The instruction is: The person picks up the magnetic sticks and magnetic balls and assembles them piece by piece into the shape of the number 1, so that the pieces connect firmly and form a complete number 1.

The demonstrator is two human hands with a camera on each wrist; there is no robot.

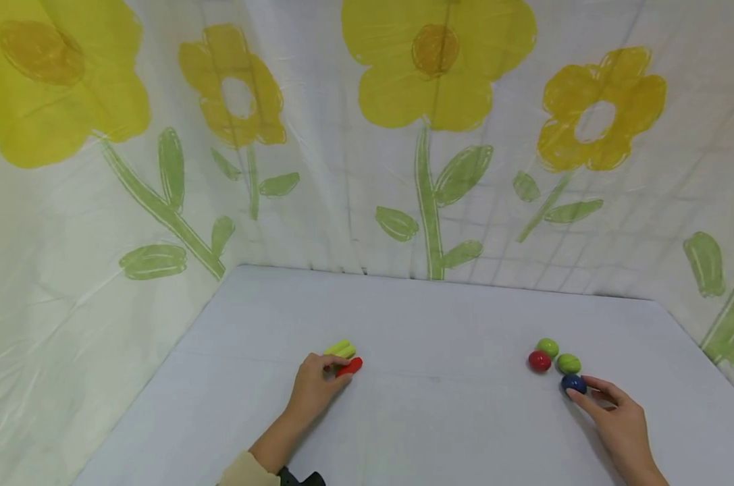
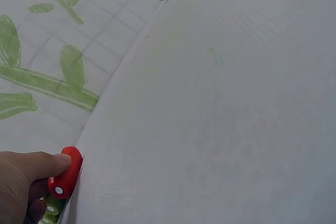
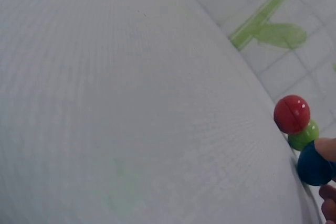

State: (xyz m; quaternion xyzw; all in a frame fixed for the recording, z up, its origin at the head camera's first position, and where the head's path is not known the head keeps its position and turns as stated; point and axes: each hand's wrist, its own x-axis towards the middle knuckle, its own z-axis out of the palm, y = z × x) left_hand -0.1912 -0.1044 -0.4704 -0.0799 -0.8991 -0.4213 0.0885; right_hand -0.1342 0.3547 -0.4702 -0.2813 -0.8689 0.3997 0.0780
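On the left side of the table (image 1: 439, 425), my left hand (image 1: 312, 386) pinches a short red cylinder (image 1: 350, 367) between thumb and fingers. A white dot marks its end in the left wrist view. Right behind it lie yellow-green cylinders (image 1: 341, 349), partly hidden by the hand. Over on the right, my right hand (image 1: 623, 420) holds a dark blue, egg-like ball (image 1: 573, 385) by thumb and fingertips. Close beyond the blue ball sit a red ball (image 1: 539, 361) and two light green balls, one nearer (image 1: 569, 364) and one farther (image 1: 547, 347).
A white curtain (image 1: 318, 223) painted with yellow flowers and green stems hangs behind the table and along its sides. The table's far edge (image 1: 452, 281) meets the curtain. A wide stretch of white tabletop separates the cylinders from the balls.
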